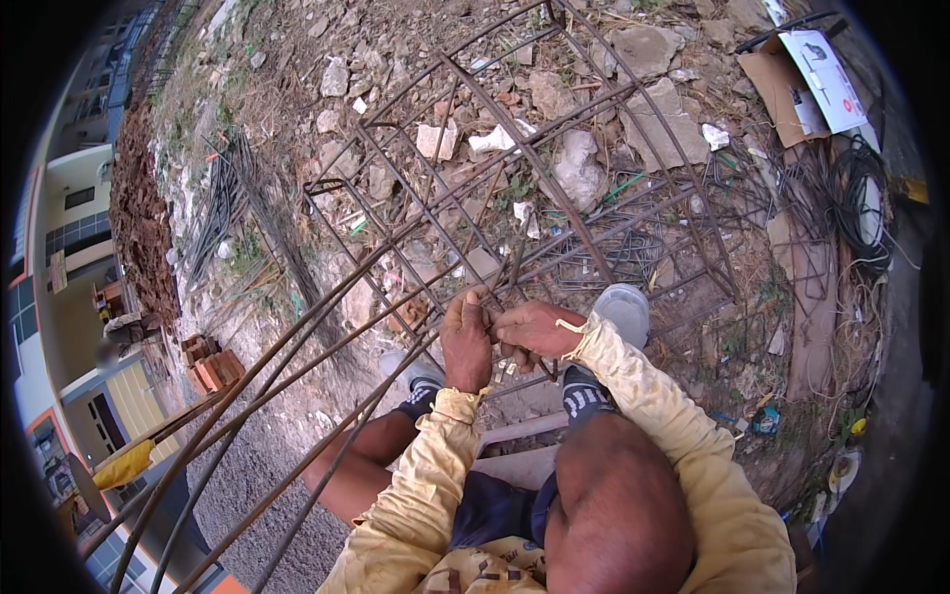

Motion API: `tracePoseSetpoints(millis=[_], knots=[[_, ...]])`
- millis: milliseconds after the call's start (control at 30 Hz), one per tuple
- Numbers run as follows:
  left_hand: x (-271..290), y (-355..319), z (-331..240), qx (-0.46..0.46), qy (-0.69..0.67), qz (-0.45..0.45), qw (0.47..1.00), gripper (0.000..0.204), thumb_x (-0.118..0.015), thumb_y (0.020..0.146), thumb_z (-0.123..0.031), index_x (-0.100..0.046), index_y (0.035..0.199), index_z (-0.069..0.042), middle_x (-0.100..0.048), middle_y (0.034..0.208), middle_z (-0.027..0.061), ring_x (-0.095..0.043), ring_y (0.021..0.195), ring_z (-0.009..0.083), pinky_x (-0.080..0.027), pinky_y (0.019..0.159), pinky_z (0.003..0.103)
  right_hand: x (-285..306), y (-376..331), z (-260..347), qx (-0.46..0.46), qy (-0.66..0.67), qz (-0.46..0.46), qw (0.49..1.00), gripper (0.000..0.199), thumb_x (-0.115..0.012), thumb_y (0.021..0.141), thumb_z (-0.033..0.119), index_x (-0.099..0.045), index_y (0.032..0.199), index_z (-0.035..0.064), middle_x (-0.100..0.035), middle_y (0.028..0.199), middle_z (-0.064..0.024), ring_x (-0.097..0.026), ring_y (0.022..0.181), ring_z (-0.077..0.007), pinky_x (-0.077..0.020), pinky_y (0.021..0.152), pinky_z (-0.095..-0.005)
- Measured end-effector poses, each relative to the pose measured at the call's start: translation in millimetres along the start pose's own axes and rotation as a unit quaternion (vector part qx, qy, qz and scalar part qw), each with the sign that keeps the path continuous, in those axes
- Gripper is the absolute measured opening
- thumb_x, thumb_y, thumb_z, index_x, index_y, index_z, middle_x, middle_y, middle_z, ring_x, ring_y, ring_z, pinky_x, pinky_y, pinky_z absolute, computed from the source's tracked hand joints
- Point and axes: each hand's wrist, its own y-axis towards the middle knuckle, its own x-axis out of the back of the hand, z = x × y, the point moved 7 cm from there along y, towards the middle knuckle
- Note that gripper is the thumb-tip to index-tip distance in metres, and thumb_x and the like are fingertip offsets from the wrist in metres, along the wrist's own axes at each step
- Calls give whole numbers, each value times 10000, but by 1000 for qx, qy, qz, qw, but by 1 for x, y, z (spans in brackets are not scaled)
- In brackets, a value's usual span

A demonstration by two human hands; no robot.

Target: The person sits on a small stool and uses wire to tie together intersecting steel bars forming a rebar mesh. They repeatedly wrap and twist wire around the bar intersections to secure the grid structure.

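A framework of rusty steel reinforcing bars (527,168), tied into an open cage, stretches ahead of me over the rubble. My left hand (465,342) is closed at its near end, thumb and fingers pinched together among the crossing bars. Right beside it, my right hand (534,329) is closed too, its fingers meeting those of the left. Whatever they pinch is too small or hidden to make out. A short dark rod end (547,369) sticks out below the right hand. Long loose bars (297,472) run from near my hands to the lower left.
Broken concrete and stones (579,170) lie under and around the cage. Bundled thin rods (223,203) and red bricks (210,366) are on the left. At the right are an opened cardboard box (782,94) and coiled dark cable (856,198). My shoe (623,315) stands beside the cage.
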Motion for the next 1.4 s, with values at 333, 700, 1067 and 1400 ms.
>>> tracePoseSetpoints(millis=[333, 700, 1067, 1400], knots=[[78, -67, 17, 198, -95, -55, 974, 217, -527, 940, -295, -540, 976, -81, -255, 566, -71, -252, 471, 48, -224, 414, 211, 133, 136, 19, -121, -605, -208, 759, 423, -539, 871, 386, -672, 908, -14, -663, 915, -225, -641, 899, -369, -511, 788, -438], [208, -54, -69, 102, -65, -162, 979, 315, -566, 917, -334, -555, 1088, -70, -401, 657, -61, -297, 456, 29, -229, 373, 196, 221, 204, -85, -226, -556, -193, 776, 429, -425, 908, 375, -642, 1103, 60, -625, 1110, -184, -597, 1059, -295, -488, 848, -428], [180, -19, -115, -14, 92, 123, 988, 558, -605, 871, -382, -487, 1311, -59, -310, 709, -89, -251, 525, 5, -197, 437, 164, 51, 57, 11, 60, 199, -388, 898, 431, -441, 956, 396, -559, 1073, -2, -584, 950, -155, -568, 908, -216, -473, 789, -360], [142, -14, -125, -93, 319, 58, 941, 356, -537, 940, -342, -625, 1078, -26, -612, 941, 95, -555, 906, 190, -428, 852, 316, -1, -82, 169, 557, -207, -398, 699, 334, -421, 988, 322, -506, 940, 2, -490, 1199, -195, -556, 752, -158, -471, 664, -282]])
